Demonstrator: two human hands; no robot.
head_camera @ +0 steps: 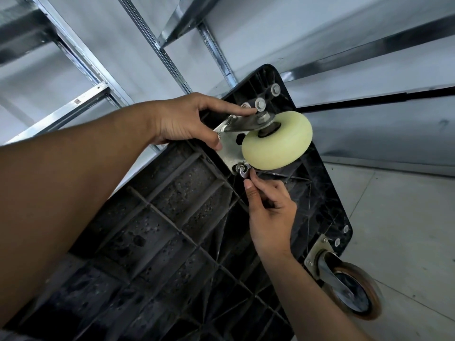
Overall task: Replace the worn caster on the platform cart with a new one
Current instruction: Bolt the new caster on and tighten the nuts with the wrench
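Fastening step, apparently: left hand [182, 119] is gripping the new caster [277, 140] at the cart [172, 217] corner. Right hand [270, 215] is pinching a fastener [242, 171], which likely needs tightening next.

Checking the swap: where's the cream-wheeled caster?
The cream-wheeled caster sits right of centre in the head view, at the cart's far corner, between left hand and right hand.

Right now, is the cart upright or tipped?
Tipped: the cart shows its ribbed underside to the camera, and the pale caster points out into the air.
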